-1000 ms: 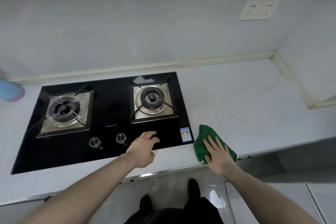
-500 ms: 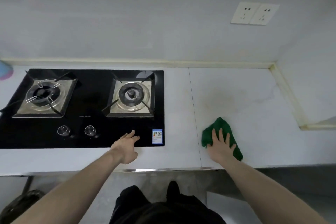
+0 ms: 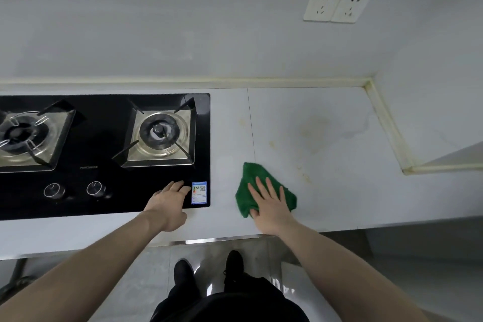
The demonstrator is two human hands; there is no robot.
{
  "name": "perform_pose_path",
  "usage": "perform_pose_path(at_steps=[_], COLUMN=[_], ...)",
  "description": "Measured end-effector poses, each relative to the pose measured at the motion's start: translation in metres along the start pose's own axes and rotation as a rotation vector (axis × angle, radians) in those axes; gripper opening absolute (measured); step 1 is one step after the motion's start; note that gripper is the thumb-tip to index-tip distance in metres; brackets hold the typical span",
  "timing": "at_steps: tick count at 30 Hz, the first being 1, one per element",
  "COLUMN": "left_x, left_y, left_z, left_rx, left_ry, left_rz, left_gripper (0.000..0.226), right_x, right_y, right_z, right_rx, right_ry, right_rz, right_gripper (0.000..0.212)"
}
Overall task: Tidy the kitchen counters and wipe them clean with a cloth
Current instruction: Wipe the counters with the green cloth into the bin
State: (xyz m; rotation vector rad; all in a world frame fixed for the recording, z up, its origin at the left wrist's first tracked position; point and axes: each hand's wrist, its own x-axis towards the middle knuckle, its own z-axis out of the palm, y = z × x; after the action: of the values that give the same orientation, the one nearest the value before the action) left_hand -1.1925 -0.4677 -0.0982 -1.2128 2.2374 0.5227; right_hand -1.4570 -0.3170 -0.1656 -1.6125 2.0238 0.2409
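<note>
A green cloth (image 3: 252, 178) lies crumpled on the white counter (image 3: 339, 185), just right of the hob. My right hand (image 3: 269, 204) presses flat on the cloth with fingers spread. My left hand (image 3: 168, 204) rests empty on the front right corner of the black glass hob (image 3: 104, 191), fingers apart, beside a blue sticker (image 3: 199, 192). Yellowish stains (image 3: 313, 125) mark the counter behind and to the right of the cloth.
The hob has two burners (image 3: 162, 133) and two knobs (image 3: 94, 188). A cream sealant strip (image 3: 386, 123) edges the counter at the wall and right corner. Two wall sockets (image 3: 337, 5) sit above. My shoes (image 3: 209, 272) stand on the grey floor below the counter edge.
The view has shifted right along the counter. My right hand has slid the cloth across the counter, back toward the hob. My left hand stays on the hob's front edge.
</note>
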Motion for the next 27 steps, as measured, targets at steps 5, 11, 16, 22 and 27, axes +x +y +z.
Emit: perform_pose_path(at_steps=[5, 11, 16, 22, 27], left_x=[0.022, 0.049, 0.053, 0.055, 0.054], left_y=[0.043, 0.070, 0.066, 0.064, 0.065], left_z=[-0.012, -0.012, -0.003, -0.003, 0.000], left_rx=[0.053, 0.196, 0.223, 0.203, 0.198], left_ry=[0.027, -0.027, -0.002, 0.028, 0.038], left_rz=[0.173, 0.194, 0.199, 0.206, 0.204], left_gripper=[0.084, 0.096, 0.100, 0.101, 0.098], right_x=[-0.031, -0.056, -0.062, -0.082, -0.071], right_y=[0.074, 0.086, 0.095, 0.124, 0.158], right_z=[-0.005, 0.003, -0.004, -0.040, -0.083], right_rx=[-0.029, 0.070, 0.398, 0.707, 0.823], right_ry=[0.097, 0.265, 0.596, 0.930, 1.135], right_rz=[0.165, 0.194, 0.271, 0.607, 0.727], right_gripper=[0.070, 0.061, 0.044, 0.038, 0.041])
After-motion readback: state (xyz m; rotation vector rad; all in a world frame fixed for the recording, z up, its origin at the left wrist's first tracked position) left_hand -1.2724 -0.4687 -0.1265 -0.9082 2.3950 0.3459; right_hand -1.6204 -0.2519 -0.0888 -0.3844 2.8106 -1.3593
